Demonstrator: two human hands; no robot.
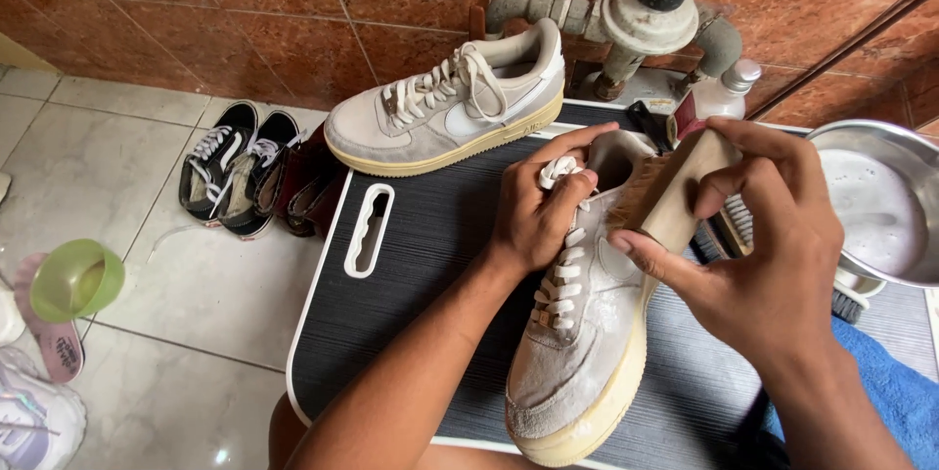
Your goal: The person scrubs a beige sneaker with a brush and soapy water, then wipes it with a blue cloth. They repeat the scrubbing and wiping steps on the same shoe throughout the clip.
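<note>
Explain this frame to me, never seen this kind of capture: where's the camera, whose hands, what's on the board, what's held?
There is one picture, taken by a camera worn on a person's head and looking down at their own two bare hands. No machine is involved.

The left hand grips a grey suede sneaker at the tongue and laces, steadying it on a dark ribbed board with a white rim and a handle slot. The right hand holds a wooden brush, bristles against the sneaker's side near the collar.

The matching sneaker stands at the board's far edge. A metal bowl of cloudy liquid is at right, with a blue cloth below it and a white bottle behind.

On the tiled floor at left lie black sneakers and a green cup. An old pipe valve sits against the reddish wall.
</note>
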